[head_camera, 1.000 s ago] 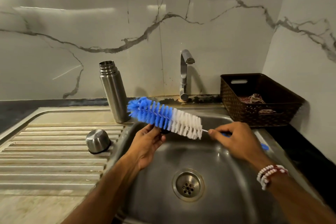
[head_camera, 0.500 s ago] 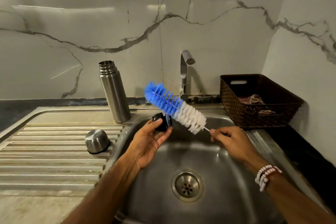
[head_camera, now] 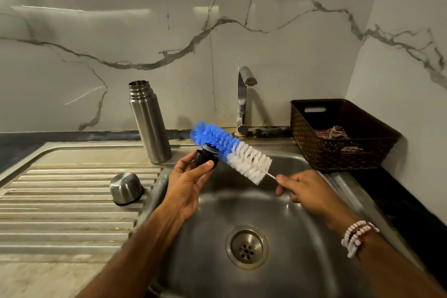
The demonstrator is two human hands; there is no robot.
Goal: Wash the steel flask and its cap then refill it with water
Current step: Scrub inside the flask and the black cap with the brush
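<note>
Above the steel sink basin [head_camera: 314, 261], in the middle of the frame, the left hand [head_camera: 186, 186] pinches a small black stopper [head_camera: 205, 157] between thumb and curled fingers, with its ribbed, threaded end turned up and away. The right hand [head_camera: 304, 191], right of centre, has its fingers curled round the thin wire handle of a bottle brush [head_camera: 232, 152]; most of the handle is hidden inside the fist. The brush slants up to the left, white bristles nearest the right hand and blue ones at the tip. The blue part lies against the stopper's threaded end.

The steel flask [head_camera: 150, 123] stands upright and uncapped, left of centre, at the back of the ribbed drainboard [head_camera: 60, 201] and just beside the basin's corner. Its rounded steel cup cap [head_camera: 126, 187] sits mouth down on the ribs below it, near the left wrist and apart from the flask.

A chrome tap [head_camera: 243, 99] rises behind the basin, and no water is visible at its spout. The drain [head_camera: 247, 247] shows in the lower middle. At the right, a dark woven basket [head_camera: 314, 143] holds a crumpled cloth [head_camera: 333, 132]. A white and red bead bracelet [head_camera: 358, 237] circles the right wrist.
</note>
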